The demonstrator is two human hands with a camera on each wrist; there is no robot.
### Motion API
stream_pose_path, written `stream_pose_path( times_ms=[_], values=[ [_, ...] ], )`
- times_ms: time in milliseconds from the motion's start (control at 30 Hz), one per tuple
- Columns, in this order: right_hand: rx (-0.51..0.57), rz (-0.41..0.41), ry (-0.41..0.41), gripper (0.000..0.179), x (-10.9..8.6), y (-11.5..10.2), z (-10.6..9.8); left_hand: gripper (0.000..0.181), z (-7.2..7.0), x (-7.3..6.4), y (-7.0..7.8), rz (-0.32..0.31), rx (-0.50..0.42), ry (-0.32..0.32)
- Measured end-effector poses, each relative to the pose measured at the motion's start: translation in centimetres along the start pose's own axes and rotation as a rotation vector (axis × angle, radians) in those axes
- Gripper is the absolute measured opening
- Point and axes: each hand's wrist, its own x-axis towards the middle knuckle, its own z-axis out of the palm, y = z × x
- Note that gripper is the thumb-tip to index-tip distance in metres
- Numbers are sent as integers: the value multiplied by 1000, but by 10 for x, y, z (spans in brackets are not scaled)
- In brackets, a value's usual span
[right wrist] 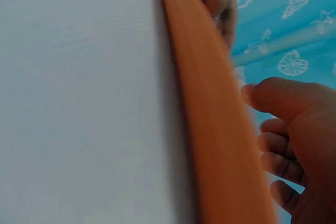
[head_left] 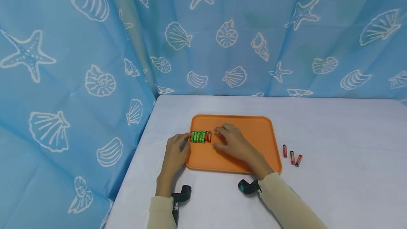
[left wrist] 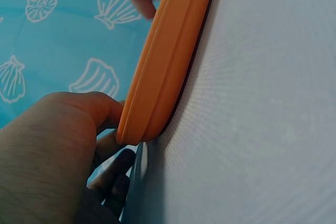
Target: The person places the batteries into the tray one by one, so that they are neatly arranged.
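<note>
An orange tray (head_left: 254, 133) lies on the table. In its left part, several green batteries (head_left: 198, 137) and two red batteries (head_left: 208, 136) stand side by side in a row. My left hand (head_left: 176, 153) is at the tray's left edge, index fingertip right at the leftmost green battery and thumb over the rim. Over the tray, my right hand (head_left: 233, 142) has thumb and fingers spread apart, just right of the red batteries, with nothing between them. The right wrist view shows this hand's curved fingers (right wrist: 281, 148) beyond the tray's side wall (right wrist: 210, 129), which hides the batteries.
Right of the tray, three loose red batteries lie on the white tablecloth: one battery (head_left: 284, 151) nearest the rim, another (head_left: 292, 157) beside it and a tilted one (head_left: 298, 160). A blue curtain (head_left: 210, 45) with shell prints hangs behind and along the left.
</note>
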Motion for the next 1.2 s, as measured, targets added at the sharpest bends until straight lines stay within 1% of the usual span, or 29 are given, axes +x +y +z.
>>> stream_pose_path(
  times_ms=[233, 333, 500, 600, 800, 900, 967, 1100, 1200],
  values=[
    [3, 9, 95, 42, -30, 4, -32, 34, -4, 0, 4, -32, 3, -4],
    [3, -6, 137, 38, -45, 8, -45, 34, -4, -1, 2, -30, 2, -4],
    [-21, -59, 225, 35, -72, 24, -58, 34, -5, -2, 1, -32, -1, 3],
    [-35, -60, 271, 35, -89, 36, -63, 35, -4, -2, 1, -43, 5, -2],
    [-58, -37, 358, 36, -124, 57, -69, 35, -1, -7, -1, -52, 7, -17],
    [-74, -5, 392, 40, -140, 65, -70, 35, 1, -10, -2, -51, 8, -23],
    [-81, 33, 398, 43, -151, 69, -70, 35, 1, -10, -1, -60, 13, -33],
    [-75, 119, 394, 48, -167, 76, -74, 35, 1, -8, 2, -56, 19, -39],
    [-87, 135, 399, 50, -172, 82, -80, 35, 0, -6, 5, -38, 13, -29]
  ],
)
